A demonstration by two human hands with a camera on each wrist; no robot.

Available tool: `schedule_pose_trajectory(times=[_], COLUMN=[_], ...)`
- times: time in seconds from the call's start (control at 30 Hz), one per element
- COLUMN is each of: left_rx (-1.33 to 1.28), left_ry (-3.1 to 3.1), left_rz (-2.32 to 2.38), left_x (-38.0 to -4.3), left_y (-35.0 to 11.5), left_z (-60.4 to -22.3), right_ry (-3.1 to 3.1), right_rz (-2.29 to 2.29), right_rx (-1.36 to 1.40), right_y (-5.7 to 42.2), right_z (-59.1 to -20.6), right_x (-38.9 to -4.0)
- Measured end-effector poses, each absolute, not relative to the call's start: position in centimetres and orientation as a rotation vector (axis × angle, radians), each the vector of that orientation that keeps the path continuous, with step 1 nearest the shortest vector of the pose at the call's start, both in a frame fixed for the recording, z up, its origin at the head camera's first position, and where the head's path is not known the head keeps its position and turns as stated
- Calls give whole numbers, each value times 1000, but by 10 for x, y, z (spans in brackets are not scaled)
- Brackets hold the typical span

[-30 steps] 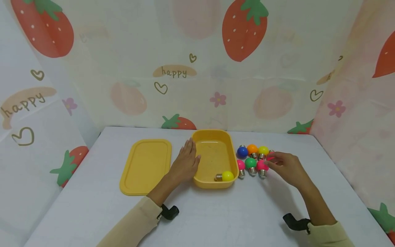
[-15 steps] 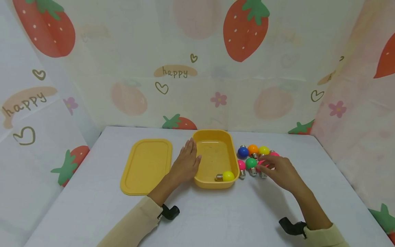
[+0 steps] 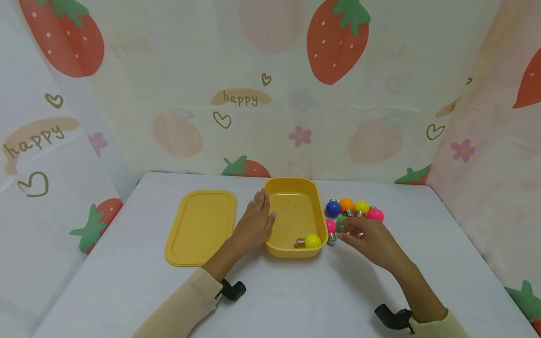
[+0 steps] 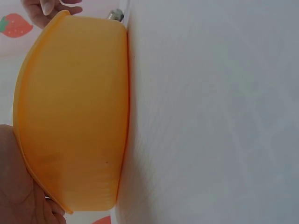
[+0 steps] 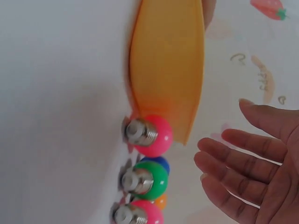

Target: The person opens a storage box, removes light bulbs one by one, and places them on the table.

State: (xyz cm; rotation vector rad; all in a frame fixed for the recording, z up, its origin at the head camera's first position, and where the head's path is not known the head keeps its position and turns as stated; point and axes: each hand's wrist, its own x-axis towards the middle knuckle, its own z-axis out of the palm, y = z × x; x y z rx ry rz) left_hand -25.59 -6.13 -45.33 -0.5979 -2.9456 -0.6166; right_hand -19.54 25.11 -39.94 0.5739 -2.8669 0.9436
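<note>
My left hand (image 3: pixel 253 223) rests with straight fingers against the left rim of a yellow plastic box (image 3: pixel 291 253). Inside the box, near its front, lies a yellow light bulb (image 3: pixel 313 241). My right hand (image 3: pixel 372 239) hovers over the bulbs to the right of the box, fingers spread and nothing in them. Below it the right wrist view shows a pink bulb (image 5: pixel 160 136) beside the box, a green bulb (image 5: pixel 156 179) and another pink bulb (image 5: pixel 152 212); the hand partly hides this front row in the head view.
Behind stand a blue bulb (image 3: pixel 333 208), an orange bulb (image 3: pixel 346 204), a yellow bulb (image 3: pixel 361 206) and a pink bulb (image 3: pixel 375 214). A yellow lid (image 3: pixel 200 227) lies flat left of the box on the white-covered table (image 3: pixel 270 300). Printed cloth walls enclose the back and sides.
My right hand has moved left across the bulbs, from the right-hand pink ones to over the green one. The left hand, box and bulbs have stayed in place.
</note>
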Motion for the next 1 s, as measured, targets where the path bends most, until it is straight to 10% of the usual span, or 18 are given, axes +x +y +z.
schedule_pose_trajectory(times=[1.0], left_rx=[-615], left_ry=[-2920], left_rz=[-617], left_x=[-257], left_y=[-62], left_z=[-457], right_ry=[-3180], right_rz=[622], right_rx=[1012], right_y=[177], right_z=[-368], right_x=[-232])
